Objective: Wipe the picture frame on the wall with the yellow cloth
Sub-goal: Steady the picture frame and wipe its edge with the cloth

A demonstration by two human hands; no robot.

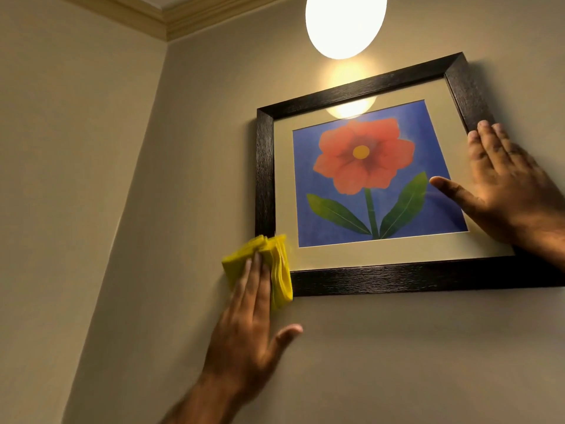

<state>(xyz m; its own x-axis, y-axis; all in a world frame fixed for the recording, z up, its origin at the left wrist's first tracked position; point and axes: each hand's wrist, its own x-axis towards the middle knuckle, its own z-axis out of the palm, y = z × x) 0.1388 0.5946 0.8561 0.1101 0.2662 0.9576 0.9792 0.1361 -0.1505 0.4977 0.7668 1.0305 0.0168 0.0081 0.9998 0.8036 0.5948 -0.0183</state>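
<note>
A dark wooden picture frame [351, 97] hangs on the beige wall, holding a red flower print on blue behind glass. My left hand [247, 325] presses a folded yellow cloth [282, 270] flat against the frame's lower left corner, fingers extended over the cloth, thumb spread to the right. My right hand [507, 182] lies flat and open on the frame's right side, fingers pointing up over the right edge, thumb resting on the glass. It covers the frame's lower right part.
A round lit lamp [345, 22] glows above the frame and reflects in the glass. A wall corner [162, 102] runs down to the left, with a cornice along the ceiling. Bare wall lies below and left of the frame.
</note>
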